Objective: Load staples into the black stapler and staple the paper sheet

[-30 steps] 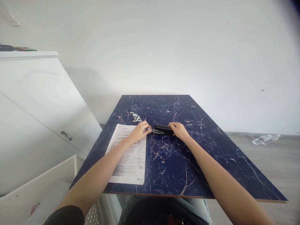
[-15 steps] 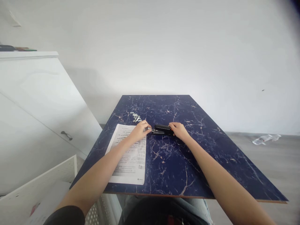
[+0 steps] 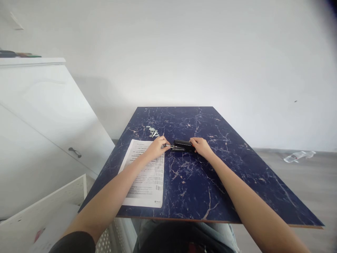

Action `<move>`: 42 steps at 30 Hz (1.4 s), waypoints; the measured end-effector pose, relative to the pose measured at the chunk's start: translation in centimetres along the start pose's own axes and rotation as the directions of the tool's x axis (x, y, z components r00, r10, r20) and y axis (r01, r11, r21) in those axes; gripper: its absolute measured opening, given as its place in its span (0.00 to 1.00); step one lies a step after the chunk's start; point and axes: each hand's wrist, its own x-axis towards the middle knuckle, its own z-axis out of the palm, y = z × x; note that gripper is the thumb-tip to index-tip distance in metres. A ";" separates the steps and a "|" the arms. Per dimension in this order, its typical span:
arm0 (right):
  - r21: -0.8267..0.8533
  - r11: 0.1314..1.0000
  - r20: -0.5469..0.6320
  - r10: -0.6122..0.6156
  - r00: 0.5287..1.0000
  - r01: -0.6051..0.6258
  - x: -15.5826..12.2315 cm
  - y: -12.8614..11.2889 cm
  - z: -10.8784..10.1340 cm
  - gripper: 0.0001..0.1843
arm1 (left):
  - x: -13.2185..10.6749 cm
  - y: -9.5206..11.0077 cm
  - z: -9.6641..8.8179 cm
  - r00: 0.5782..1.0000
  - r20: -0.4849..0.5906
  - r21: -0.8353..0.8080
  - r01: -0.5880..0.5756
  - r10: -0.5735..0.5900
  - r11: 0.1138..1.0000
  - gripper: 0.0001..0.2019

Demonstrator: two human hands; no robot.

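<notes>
A black stapler [image 3: 182, 144] lies on its side across the middle of the dark blue marbled table [image 3: 189, 182], its metal tray showing toward the left. My right hand [image 3: 199, 144] is closed around the stapler's right end. At the left end, the fingers of my left hand [image 3: 158, 147] pinch the tip of the metal part that sticks out. Under my left forearm lies a sheaf of printed paper [image 3: 143, 182]. Several strips of silver staples [image 3: 152, 131] sit in a small heap just beyond my left hand.
A white cabinet [image 3: 52, 116] with a dark handle stands left of the table. Below it is a white perforated bin [image 3: 47, 218] with papers inside. Clear plastic wrapping [image 3: 298, 156] lies on the floor at the right. A white wall rises behind the table.
Almost nothing differs. My left fingers have shifted very slightly at the stapler's left end, while my right hand keeps its hold in the same place.
</notes>
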 end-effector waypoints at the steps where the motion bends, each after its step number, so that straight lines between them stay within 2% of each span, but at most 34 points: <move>1: 0.002 1.000 0.001 0.000 1.000 0.000 0.0 0.0 0.0 0.21 | 0.0 0.0 0.0 1.000 0.000 0.003 0.000 0.000 1.000 0.15; 15: -0.004 1.000 -0.003 0.007 1.000 -0.007 -0.1 -0.3 -0.1 0.20 | 0.0 -0.2 -0.3 0.999 -0.029 0.023 -0.015 0.015 1.000 0.10; 18: 0.002 1.000 -0.006 0.004 1.000 -0.004 -0.1 -0.3 0.0 0.20 | -0.2 0.0 -0.5 0.995 -0.080 0.024 0.063 -0.061 0.998 0.11; 21: 0.003 1.000 -0.009 0.000 1.000 0.000 -0.1 -0.3 0.0 0.20 | -0.4 -0.1 -0.7 0.966 -0.176 0.012 0.195 -0.189 0.981 0.13; 23: 0.015 1.000 -0.008 0.000 1.000 0.000 -0.1 -0.2 0.0 0.20 | -0.5 -0.2 -0.8 0.951 -0.205 0.002 0.235 -0.229 0.972 0.14; 26: 0.080 0.996 -0.004 0.031 1.000 -0.030 0.0 0.0 0.0 0.24 | -0.4 -0.3 -0.6 0.964 -0.127 -0.039 0.228 -0.231 0.973 0.13; 29: 0.156 0.985 0.014 0.067 0.998 -0.069 0.0 0.0 -0.1 0.29 | -0.3 0.0 -0.3 0.983 -0.026 -0.082 0.180 -0.183 0.980 0.12; 33: 0.174 0.982 0.020 0.073 0.997 -0.075 -0.1 -0.3 -0.3 0.30 | -0.3 0.7 0.0 0.995 0.024 -0.113 0.101 -0.099 0.988 0.12; 36: 0.178 0.980 0.028 0.081 0.996 -0.085 -0.1 -0.4 -0.2 0.30 | -0.4 1.0 0.0 0.997 0.023 -0.112 0.073 -0.071 0.991 0.11; 39: 0.176 0.980 0.035 0.086 0.996 -0.091 -0.1 -0.4 -0.3 0.30 | -0.4 1.0 -0.2 0.995 -0.040 -0.133 0.085 -0.091 0.987 0.10; 42: 0.173 0.985 0.101 0.010 0.995 -0.027 -0.1 -0.2 -0.9 0.30 | -0.3 0.9 -0.5 0.987 -0.075 -0.183 0.129 -0.145 0.975 0.10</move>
